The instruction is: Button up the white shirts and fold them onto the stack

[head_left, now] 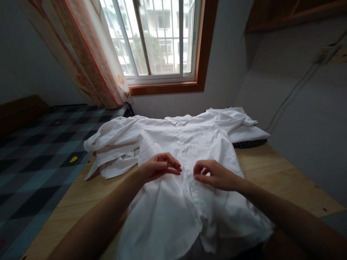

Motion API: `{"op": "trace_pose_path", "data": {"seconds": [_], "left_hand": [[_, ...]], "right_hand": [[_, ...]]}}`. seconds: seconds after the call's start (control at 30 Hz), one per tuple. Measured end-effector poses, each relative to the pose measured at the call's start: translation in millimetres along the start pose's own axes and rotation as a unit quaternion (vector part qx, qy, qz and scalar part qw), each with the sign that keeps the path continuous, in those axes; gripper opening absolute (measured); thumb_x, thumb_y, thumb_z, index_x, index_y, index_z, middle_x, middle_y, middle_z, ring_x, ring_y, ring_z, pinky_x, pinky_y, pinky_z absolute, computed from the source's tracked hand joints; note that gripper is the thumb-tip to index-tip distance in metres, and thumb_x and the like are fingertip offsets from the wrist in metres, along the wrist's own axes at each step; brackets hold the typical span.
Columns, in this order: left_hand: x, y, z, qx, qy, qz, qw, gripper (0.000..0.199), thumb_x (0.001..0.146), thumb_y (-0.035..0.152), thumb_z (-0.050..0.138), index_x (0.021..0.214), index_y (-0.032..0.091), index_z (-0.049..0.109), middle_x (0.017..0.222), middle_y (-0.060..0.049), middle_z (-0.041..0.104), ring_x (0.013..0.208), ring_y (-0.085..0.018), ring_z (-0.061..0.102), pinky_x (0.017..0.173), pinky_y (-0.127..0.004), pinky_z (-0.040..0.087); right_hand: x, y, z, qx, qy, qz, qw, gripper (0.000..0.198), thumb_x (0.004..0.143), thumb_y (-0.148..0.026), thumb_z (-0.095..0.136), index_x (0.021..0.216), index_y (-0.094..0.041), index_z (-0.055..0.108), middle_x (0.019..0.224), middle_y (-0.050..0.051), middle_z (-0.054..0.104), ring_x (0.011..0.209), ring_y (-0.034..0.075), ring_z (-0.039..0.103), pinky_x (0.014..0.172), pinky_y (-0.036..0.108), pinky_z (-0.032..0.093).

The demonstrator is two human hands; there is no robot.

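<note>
A white button-up shirt point(173, 213) lies front up, its collar at the far end and its lower hem hanging over the near edge. Above the left side of its button placket is my left hand point(162, 167), fingers apart and nothing seen between them. My right hand point(214, 175) hovers over the other side of the placket, its fingers loosely curled and a gap showing inside the thumb. No cloth is visibly pulled up by either hand. Buttons run up the middle toward the collar point(177, 120). The placket's lower part looks rumpled and slightly parted.
The shirt rests on a light wooden board point(282, 177). A stack of folded clothes point(251, 135) sits at the far right, partly under one sleeve. To the left is a checked bed cover point(35, 173). Behind are a curtain point(89, 54), a window and a wall cable point(287, 97).
</note>
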State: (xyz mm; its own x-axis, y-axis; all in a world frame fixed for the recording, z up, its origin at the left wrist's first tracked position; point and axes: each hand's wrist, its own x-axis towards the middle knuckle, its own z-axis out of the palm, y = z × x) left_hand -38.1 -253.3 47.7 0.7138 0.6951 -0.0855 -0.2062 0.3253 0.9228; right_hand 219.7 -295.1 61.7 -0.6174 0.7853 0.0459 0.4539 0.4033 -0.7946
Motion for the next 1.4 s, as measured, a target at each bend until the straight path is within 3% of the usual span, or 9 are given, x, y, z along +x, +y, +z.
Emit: {"op": "trace_pose_path", "data": {"seconds": [0.07,0.17,0.3,0.43,0.6,0.87,1.07,1.3,1.4], "left_hand": [[18,-3,-2,0.043,0.162,-0.005,0.986,0.025,0.065,0.026,0.08,0.078,0.013,0.062,0.083,-0.007,0.069,0.076,-0.017,0.066,0.075,-0.032,0.052],[46,-15,0,0.067,0.367,-0.013,0.928,0.019,0.068,0.012,0.069,0.083,0.014,0.057,0.072,-0.002,0.063,0.059,-0.01,0.059,0.058,-0.022,0.046],[65,-37,3,0.042,0.486,0.067,0.871,0.017,0.073,0.011,0.057,0.089,0.017,0.053,0.072,0.002,0.057,0.055,-0.008,0.055,0.056,-0.021,0.045],[61,-48,0,0.22,0.449,0.104,0.86,0.01,0.073,0.013,0.056,0.082,0.016,0.057,0.07,0.002,0.058,0.061,-0.011,0.055,0.062,-0.023,0.045],[53,-47,6,0.531,0.285,0.051,0.796,0.018,0.071,0.011,0.057,0.082,0.016,0.07,0.076,-0.003,0.065,0.073,-0.015,0.059,0.072,-0.026,0.045],[61,-37,29,0.649,0.265,-0.081,0.709,0.013,0.08,0.024,0.06,0.084,0.019,0.071,0.084,-0.005,0.07,0.079,-0.018,0.062,0.07,-0.027,0.042],[67,-31,19,0.614,0.253,-0.102,0.741,0.008,0.075,0.024,0.065,0.074,0.019,0.071,0.076,-0.004,0.07,0.075,-0.018,0.061,0.063,-0.025,0.039],[65,-35,7,0.361,0.258,-0.11,0.89,0.016,0.072,0.019,0.062,0.057,0.017,0.058,0.04,0.005,0.047,0.036,-0.01,0.043,0.042,-0.021,0.03],[65,-39,8,0.244,0.266,-0.131,0.923,0.013,0.073,0.017,0.059,0.06,0.016,0.056,0.039,0.004,0.049,0.034,-0.01,0.046,0.038,-0.02,0.031]], "right_hand": [[24,4,4,-0.116,0.082,0.043,0.989,0.011,0.085,-0.026,0.06,0.083,-0.016,0.063,0.083,0.005,0.067,0.075,0.016,0.061,0.07,0.027,0.046],[53,9,20,-0.269,0.095,0.077,0.955,0.026,0.086,-0.041,0.06,0.089,-0.015,0.064,0.087,0.009,0.069,0.079,0.021,0.064,0.071,0.03,0.046],[68,17,40,-0.392,0.075,0.135,0.907,0.025,0.086,-0.031,0.055,0.1,-0.013,0.064,0.095,0.015,0.071,0.083,0.026,0.068,0.07,0.031,0.047],[67,26,39,-0.412,0.09,0.162,0.892,0.022,0.085,-0.023,0.051,0.097,-0.012,0.067,0.094,0.017,0.071,0.085,0.026,0.068,0.07,0.03,0.046],[66,41,23,-0.341,0.118,0.203,0.91,0.025,0.084,-0.025,0.049,0.085,-0.013,0.071,0.089,0.016,0.073,0.084,0.024,0.068,0.071,0.029,0.043],[65,57,16,-0.128,0.158,0.23,0.952,0.017,0.072,-0.025,0.057,0.068,-0.016,0.071,0.062,0.005,0.068,0.065,0.016,0.063,0.058,0.023,0.038],[61,66,24,0.085,0.141,0.196,0.967,0.015,0.066,-0.02,0.054,0.066,-0.014,0.068,0.047,-0.001,0.057,0.042,0.01,0.05,0.043,0.02,0.035],[60,61,32,0.069,0.179,0.166,0.967,0.016,0.066,-0.02,0.055,0.066,-0.014,0.07,0.047,-0.002,0.058,0.043,0.01,0.051,0.044,0.019,0.034],[60,57,33,0.048,0.191,0.157,0.968,0.017,0.068,-0.021,0.056,0.066,-0.014,0.071,0.049,-0.001,0.06,0.046,0.01,0.052,0.047,0.019,0.035]]}}
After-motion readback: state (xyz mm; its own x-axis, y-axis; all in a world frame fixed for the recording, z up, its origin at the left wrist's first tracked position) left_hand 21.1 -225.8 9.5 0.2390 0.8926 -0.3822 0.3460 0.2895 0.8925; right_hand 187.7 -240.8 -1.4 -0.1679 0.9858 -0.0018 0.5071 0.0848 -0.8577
